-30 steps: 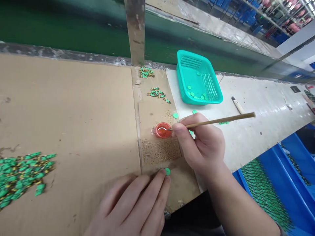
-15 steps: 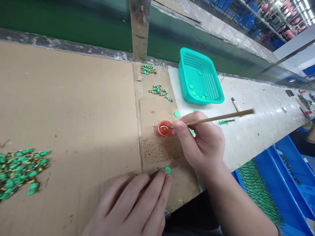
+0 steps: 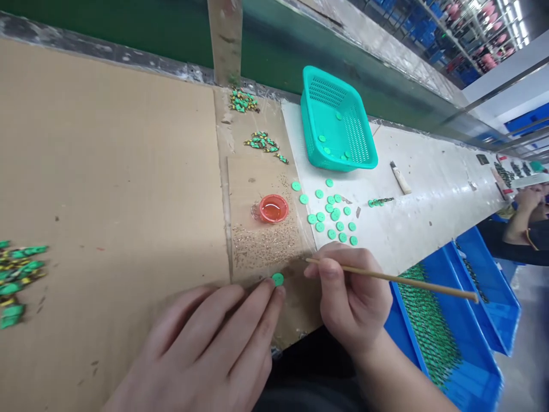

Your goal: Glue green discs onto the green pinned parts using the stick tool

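Observation:
My left hand [image 3: 214, 343] lies low over the cardboard, its fingertips closed on the edge of a small green button [image 3: 278, 279]. In a pinch, my right hand [image 3: 354, 292] holds a thin wooden stick [image 3: 398, 279], whose tip points left, just above and right of that button. A red cup [image 3: 273, 209] of clear liquid stands above the hands. Between the cup and my left hand, tiny brownish grains [image 3: 263, 245] are spread on the cardboard [image 3: 150, 171]. Several loose green buttons [image 3: 335, 214] lie on the white surface above my right hand.
A teal basket [image 3: 338, 163] with some green buttons stands at the back. Small green and yellow pieces [image 3: 244, 102] lie in piles at the back and far left. A cutter [image 3: 400, 178] lies to the right. Blue bins [image 3: 476, 343] stand lower right; another person's hands [image 3: 529, 200] show at far right.
My right hand has moved down from the red cup with the stick, uncovering the loose buttons. My left hand stays at its button. The whole view has shifted slightly.

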`<control>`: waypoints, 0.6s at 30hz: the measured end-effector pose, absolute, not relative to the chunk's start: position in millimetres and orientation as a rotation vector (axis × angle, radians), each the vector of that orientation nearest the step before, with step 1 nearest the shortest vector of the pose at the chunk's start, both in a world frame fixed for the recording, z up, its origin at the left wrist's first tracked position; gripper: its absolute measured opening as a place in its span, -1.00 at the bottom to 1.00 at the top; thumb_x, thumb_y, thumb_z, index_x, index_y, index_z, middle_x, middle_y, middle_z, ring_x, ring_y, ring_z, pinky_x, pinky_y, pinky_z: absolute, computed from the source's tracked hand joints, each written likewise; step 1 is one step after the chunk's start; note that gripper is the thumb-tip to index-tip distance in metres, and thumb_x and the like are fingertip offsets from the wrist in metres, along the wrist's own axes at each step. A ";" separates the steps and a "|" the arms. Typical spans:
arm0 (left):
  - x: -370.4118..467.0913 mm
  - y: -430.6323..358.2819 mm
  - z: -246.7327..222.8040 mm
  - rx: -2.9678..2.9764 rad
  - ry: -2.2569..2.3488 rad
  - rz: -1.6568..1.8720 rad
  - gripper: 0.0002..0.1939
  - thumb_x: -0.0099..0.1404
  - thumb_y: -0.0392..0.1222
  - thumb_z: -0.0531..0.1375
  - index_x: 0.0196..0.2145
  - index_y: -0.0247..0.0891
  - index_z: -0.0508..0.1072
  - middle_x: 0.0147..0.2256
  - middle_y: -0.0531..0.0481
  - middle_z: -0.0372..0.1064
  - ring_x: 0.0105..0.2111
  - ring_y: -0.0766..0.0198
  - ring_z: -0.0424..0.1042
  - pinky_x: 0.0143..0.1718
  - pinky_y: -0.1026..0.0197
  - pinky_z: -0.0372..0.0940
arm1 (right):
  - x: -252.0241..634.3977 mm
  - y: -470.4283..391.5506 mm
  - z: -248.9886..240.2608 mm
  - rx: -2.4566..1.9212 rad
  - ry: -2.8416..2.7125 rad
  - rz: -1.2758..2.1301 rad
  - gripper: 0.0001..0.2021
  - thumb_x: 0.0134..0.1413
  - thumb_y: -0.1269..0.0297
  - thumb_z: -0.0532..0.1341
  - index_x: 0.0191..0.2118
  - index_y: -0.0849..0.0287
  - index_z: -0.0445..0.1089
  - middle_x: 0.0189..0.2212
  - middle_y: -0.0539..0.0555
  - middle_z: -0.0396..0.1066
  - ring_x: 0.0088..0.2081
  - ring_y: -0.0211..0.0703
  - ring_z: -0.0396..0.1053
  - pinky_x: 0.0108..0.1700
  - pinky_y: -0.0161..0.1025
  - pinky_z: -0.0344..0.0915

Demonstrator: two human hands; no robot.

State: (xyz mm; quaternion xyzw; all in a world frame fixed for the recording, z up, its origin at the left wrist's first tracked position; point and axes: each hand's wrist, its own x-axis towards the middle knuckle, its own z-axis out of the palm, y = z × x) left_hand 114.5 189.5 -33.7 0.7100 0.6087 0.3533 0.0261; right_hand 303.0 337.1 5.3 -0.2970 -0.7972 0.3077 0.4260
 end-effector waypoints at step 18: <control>113.7 183.5 -34.3 2.239 1.862 1.011 -0.44 0.54 -0.16 0.29 0.44 0.05 0.51 0.24 -0.07 0.65 0.23 -0.09 0.62 0.38 -0.20 0.48 | 306.3 335.0 -0.6 -0.576 -2.008 0.688 -0.80 0.52 0.40 0.28 0.13 0.02 0.51 -0.32 0.03 0.59 -0.39 -0.06 0.56 -0.34 -0.07 0.59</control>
